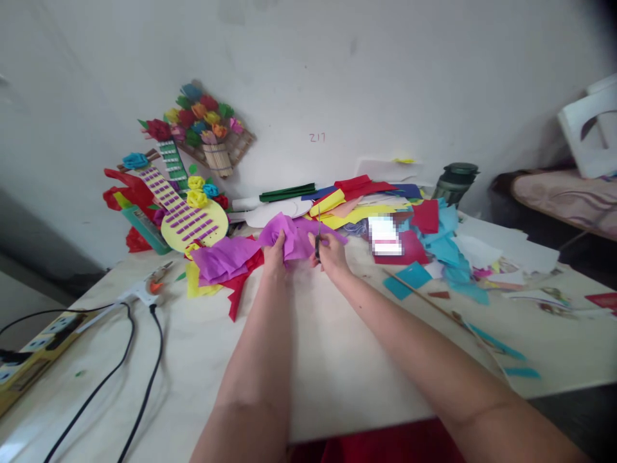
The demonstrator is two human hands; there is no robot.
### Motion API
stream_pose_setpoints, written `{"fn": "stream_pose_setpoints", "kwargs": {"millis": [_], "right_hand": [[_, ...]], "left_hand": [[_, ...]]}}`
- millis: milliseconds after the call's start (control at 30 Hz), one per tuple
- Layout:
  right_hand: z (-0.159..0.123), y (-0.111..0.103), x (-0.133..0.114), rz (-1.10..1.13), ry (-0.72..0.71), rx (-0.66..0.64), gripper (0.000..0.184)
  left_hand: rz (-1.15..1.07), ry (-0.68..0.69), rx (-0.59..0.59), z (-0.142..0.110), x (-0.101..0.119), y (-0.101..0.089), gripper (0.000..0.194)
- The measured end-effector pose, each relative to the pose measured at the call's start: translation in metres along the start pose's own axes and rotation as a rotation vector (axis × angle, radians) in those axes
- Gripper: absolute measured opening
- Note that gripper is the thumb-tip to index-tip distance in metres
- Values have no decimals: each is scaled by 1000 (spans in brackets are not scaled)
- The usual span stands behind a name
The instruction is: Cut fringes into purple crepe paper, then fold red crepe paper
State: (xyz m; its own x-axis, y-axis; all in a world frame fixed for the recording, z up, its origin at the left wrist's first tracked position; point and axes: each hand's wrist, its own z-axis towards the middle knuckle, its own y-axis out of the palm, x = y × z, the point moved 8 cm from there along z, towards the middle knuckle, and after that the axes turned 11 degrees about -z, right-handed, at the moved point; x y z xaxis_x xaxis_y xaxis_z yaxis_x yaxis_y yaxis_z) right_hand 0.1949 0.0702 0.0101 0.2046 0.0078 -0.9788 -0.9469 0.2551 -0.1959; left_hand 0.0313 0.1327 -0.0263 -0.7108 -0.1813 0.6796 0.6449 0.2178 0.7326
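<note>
Left hand (274,249): I saw it stretched forward, fingers gripping purple paper (301,240).
Right hand (333,254): it angled inward, fingers wrapped around scissors (317,246).

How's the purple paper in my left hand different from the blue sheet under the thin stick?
The purple paper is rumpled; the blue sheet lies flat. Your left hand grips the purple paper, while the blue sheet rests on the table. The purple paper also looks larger than the blue sheet. Both are single-coloured.
</note>
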Motion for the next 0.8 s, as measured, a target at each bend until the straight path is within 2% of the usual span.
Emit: {"fn": "stream_pose_setpoints", "kwargs": {"millis": [100,267,367,633,800], "right_hand": [[-7,5,15,17,73,-6,33],[-7,15,32,190,198,-17,42],[-7,15,37,309,254,17,36],[-9,1,36,357,220,134,34],[-9,-3,38,326,176,187,35]], "left_hand": [[17,58,-50,0,-1,3,46],[43,113,-10,-2,0,2,48],[53,106,-15,0,-1,3,50],[98,106,35,-1,-3,4,54],[234,232,77,-6,7,4,49]]}}
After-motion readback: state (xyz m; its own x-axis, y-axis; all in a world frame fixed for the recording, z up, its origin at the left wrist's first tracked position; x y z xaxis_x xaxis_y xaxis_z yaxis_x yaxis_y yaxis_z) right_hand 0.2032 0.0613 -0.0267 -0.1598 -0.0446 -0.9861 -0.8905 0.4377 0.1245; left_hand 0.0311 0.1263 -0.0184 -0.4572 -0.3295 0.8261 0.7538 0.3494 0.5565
